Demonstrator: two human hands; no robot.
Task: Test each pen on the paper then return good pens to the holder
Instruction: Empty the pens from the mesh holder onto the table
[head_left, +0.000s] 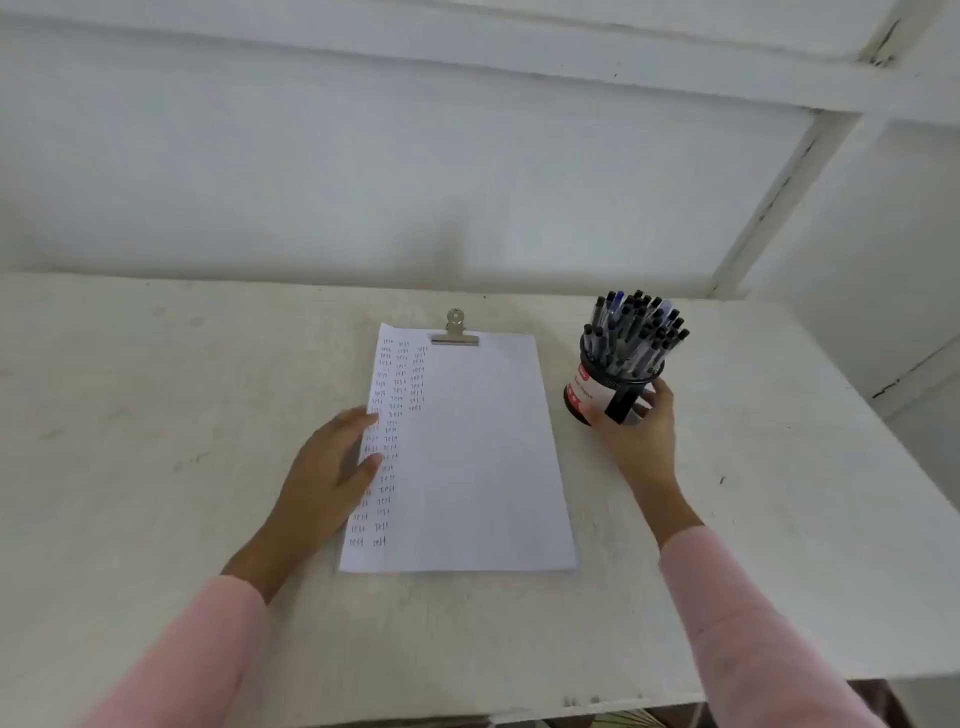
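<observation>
Dozens of pens (631, 332) stand dark ends up in the holder (602, 395) at the tabletop's (156, 415) right, long axes near vertical, fanning outward. They look light, stiff and slick; I'd pinch one mid-barrel. My right hand (639, 431) wraps the holder's base, I think. My left hand (332, 462) lies flat, fingers straight, on the paper's (467, 441) left edge.

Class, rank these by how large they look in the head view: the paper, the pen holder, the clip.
1. paper
2. pen holder
3. clip
All sit at a similar distance, so the order is clear.
</observation>
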